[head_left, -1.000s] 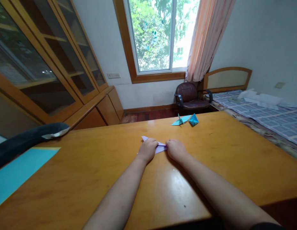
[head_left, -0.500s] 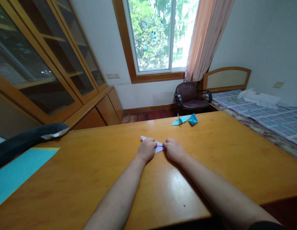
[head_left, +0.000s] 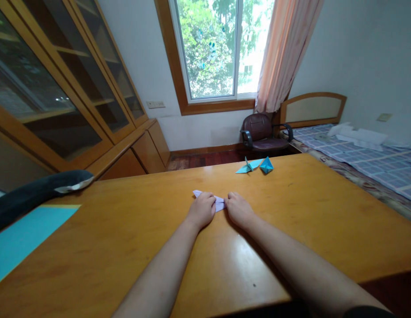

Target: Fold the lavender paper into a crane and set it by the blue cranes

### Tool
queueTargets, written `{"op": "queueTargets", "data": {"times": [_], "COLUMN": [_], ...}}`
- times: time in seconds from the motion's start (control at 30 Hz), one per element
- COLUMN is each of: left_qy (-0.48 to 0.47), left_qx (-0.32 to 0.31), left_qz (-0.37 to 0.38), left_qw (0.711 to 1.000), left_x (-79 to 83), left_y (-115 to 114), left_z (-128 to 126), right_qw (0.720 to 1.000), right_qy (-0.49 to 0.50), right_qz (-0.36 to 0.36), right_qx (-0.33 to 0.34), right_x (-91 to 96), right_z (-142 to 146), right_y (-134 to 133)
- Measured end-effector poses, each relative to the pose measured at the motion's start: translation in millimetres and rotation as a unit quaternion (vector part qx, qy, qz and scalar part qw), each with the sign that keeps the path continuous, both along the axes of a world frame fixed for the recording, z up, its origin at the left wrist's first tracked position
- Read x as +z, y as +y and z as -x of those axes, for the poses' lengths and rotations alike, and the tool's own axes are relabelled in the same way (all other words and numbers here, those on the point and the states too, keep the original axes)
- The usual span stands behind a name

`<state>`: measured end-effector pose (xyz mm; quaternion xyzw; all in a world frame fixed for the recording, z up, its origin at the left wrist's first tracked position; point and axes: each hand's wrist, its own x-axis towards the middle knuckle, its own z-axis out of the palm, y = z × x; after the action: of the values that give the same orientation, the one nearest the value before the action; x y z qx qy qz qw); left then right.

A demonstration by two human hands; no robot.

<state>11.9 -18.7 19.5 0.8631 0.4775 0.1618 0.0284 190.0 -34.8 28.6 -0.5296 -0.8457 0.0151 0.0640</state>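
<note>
Both hands have drawn closer together since a second ago, and less of the pale lilac folded paper (head_left: pixel 219 203) shows between them. I see that paper lying flat on the wooden table (head_left: pixel 307 212), just left of the frame's centre, with one pointed tip poking out at its upper left. My left hand (head_left: pixel 201 209) presses down on its left part, fingers curled onto the sheet. My right hand (head_left: pixel 237 207) covers its right end, fingertips bent down on the paper; whether either hand pinches a fold or only presses, I cannot tell. The two hands almost touch over the paper.

Further up the table, right of centre, I see a light blue paper crane (head_left: pixel 247 166) and just beside it a darker blue folded shape (head_left: pixel 266 165), both well apart from my hands. At the lower left edge of the frame lies a turquoise sheet (head_left: pixel 23 238), with a dark cushioned armrest (head_left: pixel 36 192) above it. Beyond the table stand a brown office chair (head_left: pixel 262 134) under the window (head_left: pixel 212 48), a glass-fronted cabinet (head_left: pixel 59 88) in the upper left, and a bed (head_left: pixel 367 159) on the right.
</note>
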Motion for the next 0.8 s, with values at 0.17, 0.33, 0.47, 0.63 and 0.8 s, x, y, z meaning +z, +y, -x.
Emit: {"op": "queueTargets", "data": {"times": [0.17,0.33,0.47,0.63,0.8], "left_qy": [0.035,0.070,0.073,0.066,0.050], "left_qx": [0.043,0.050,0.048,0.045,0.043], "left_qz": [-0.004,-0.001,-0.008,-0.022,-0.020], "left_qw": [0.998,0.996,0.996,0.997,0.998], "left_x": [-10.3,-11.5,-11.2,-13.5,-18.1], "left_y": [0,2,1,2,4], "left_z": [-2,-3,-2,-2,0], "right_qw": [0.999,0.997,0.997,0.996,0.992], "right_qy": [0.034,0.051,0.052,0.062,0.088], "right_qz": [-0.027,-0.030,-0.026,-0.030,-0.021], "right_qx": [0.033,0.059,0.060,0.050,0.089], "right_x": [-4.5,-10.6,-12.1,-11.8,-15.0], "right_z": [4,5,4,5,5], "right_y": [0,2,3,4,6]}}
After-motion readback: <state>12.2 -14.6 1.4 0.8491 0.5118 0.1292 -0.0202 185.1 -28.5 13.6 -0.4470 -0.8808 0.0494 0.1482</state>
